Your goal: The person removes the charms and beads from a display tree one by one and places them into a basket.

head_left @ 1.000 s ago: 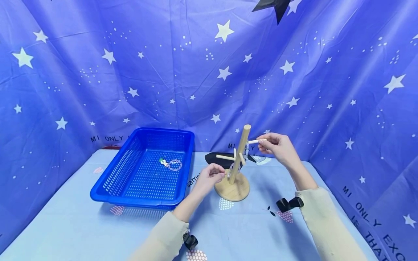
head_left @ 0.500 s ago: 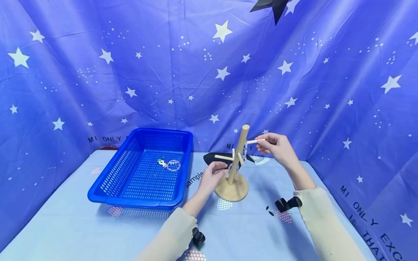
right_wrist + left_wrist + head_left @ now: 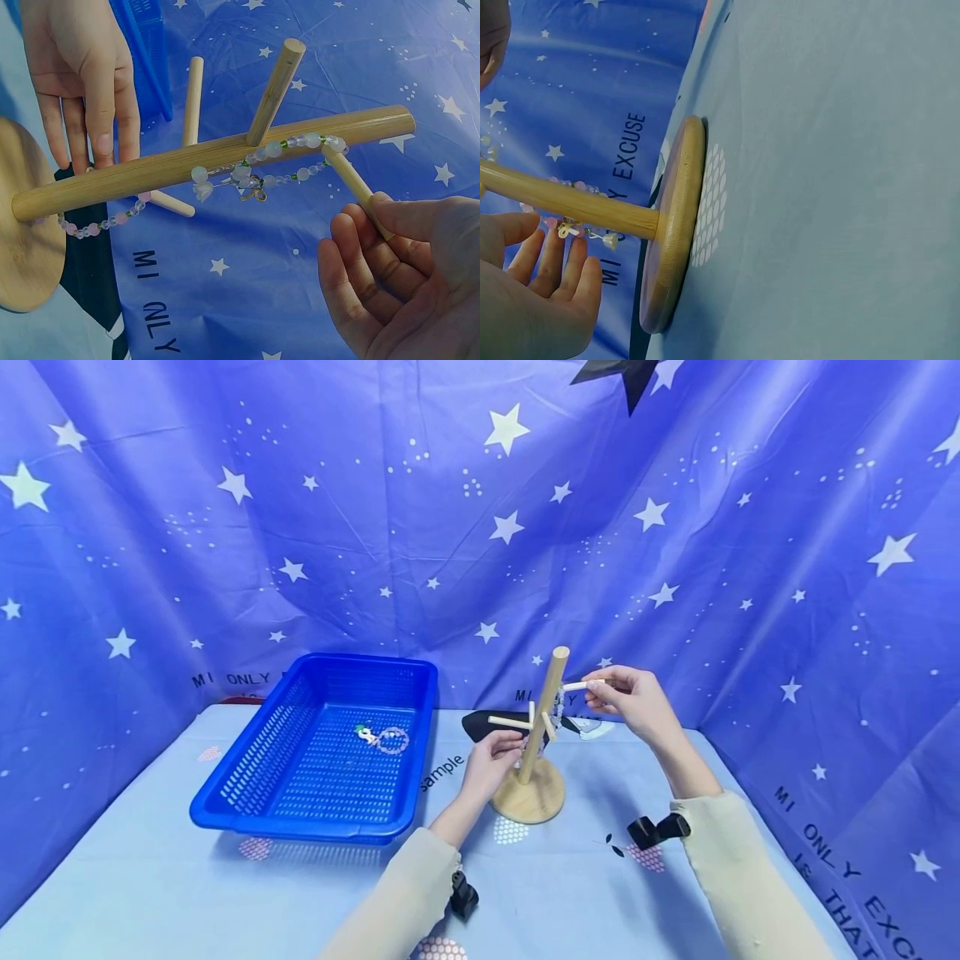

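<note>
A wooden stand [image 3: 553,681] with a round base [image 3: 536,802] and several side pegs stands upright on the table. My right hand [image 3: 633,697] pinches the end of its upper peg [image 3: 352,176] between thumb and fingers. From that peg a bracelet [image 3: 274,150] of pale and green beads hangs along the post. Lower down, a pink and clear beaded bracelet [image 3: 94,229] hangs from another peg [image 3: 176,205]. My left hand [image 3: 491,764] is beside the post, fingers extended, its fingertips right at this lower bracelet's beads and small charms. In the left wrist view its thumb stands apart from the fingers.
Left of the stand sits a blue perforated basket [image 3: 198,814]. Inside it lies a pink beaded bracelet [image 3: 406,743] with a white and green charm [image 3: 365,735]. A blue star-patterned curtain [image 3: 450,527] rises behind the light blue tablecloth [image 3: 555,893].
My left hand has moved right, closer to the post and the lower bracelet. The right hand stays on the upper peg. The head view has shifted slightly.
</note>
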`<act>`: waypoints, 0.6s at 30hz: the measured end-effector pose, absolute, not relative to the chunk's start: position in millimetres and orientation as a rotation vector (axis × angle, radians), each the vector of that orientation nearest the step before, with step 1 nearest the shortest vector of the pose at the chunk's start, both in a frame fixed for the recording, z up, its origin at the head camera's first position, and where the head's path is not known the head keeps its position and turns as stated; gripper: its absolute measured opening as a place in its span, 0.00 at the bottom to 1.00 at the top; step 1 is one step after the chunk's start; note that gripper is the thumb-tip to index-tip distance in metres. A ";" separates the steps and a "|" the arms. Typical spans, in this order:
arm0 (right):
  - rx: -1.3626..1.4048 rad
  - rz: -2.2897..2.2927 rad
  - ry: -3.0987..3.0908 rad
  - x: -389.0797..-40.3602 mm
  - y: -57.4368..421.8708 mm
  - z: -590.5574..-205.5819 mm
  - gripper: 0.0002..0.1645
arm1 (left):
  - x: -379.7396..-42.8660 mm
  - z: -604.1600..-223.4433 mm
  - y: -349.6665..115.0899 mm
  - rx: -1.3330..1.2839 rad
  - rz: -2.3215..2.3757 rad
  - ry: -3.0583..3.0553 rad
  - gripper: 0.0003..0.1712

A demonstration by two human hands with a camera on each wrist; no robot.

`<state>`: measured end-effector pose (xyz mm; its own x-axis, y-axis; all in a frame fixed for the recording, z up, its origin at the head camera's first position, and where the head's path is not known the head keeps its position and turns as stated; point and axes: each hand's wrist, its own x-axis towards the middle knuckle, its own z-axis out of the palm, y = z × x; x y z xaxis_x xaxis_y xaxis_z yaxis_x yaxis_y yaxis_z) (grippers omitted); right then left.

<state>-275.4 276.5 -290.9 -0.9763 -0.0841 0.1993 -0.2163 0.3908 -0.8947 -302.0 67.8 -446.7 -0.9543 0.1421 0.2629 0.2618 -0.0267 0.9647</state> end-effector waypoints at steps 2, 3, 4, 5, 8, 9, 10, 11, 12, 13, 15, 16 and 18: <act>0.273 1.647 -2.515 -275.5 276.2 -291.0 0.22 | -303.0 -446.4 67.9 -0.446 -2.129 -2.130 0.15; 0.271 1.645 -2.515 -275.5 276.1 -290.9 0.21 | -302.7 -444.6 67.6 -0.450 -2.120 -2.134 0.14; 0.270 1.648 -2.513 -275.4 276.0 -290.8 0.21 | -300.5 -440.5 67.0 -0.449 -2.108 -2.144 0.14; 0.270 1.650 -2.511 -275.4 275.8 -290.7 0.21 | -297.4 -434.7 66.0 -0.438 -2.108 -2.151 0.13; 0.269 1.659 -2.508 -275.5 275.3 -290.5 0.21 | -290.1 -420.8 63.4 -0.408 -2.088 -2.193 0.11; 0.267 1.659 -2.509 -275.5 275.2 -290.4 0.21 | -290.7 -420.4 63.2 -0.391 -2.077 -2.210 0.11; 0.264 1.660 -2.509 -275.4 275.2 -290.3 0.21 | -292.1 -421.4 63.4 -0.373 -2.060 -2.225 0.10; 0.260 1.657 -2.511 -275.4 275.2 -290.3 0.21 | -295.5 -424.4 64.0 -0.355 -2.055 -2.233 0.09; 0.258 1.652 -2.513 -275.4 275.2 -290.4 0.21 | -300.0 -428.7 65.1 -0.335 -2.049 -2.242 0.08; 0.255 1.647 -2.514 -275.4 275.2 -290.4 0.21 | -305.0 -433.5 66.4 -0.311 -2.044 -2.249 0.08; 0.255 1.641 -2.514 -275.8 275.1 -290.8 0.21 | -311.4 -438.3 68.1 -0.264 -2.039 -2.256 0.06; 0.255 1.641 -2.512 -276.0 275.0 -291.1 0.20 | -312.7 -438.2 68.4 -0.254 -2.037 -2.249 0.06; 0.256 1.636 -2.512 -276.9 274.9 -291.9 0.20 | -314.8 -437.1 69.0 -0.222 -2.046 -2.233 0.07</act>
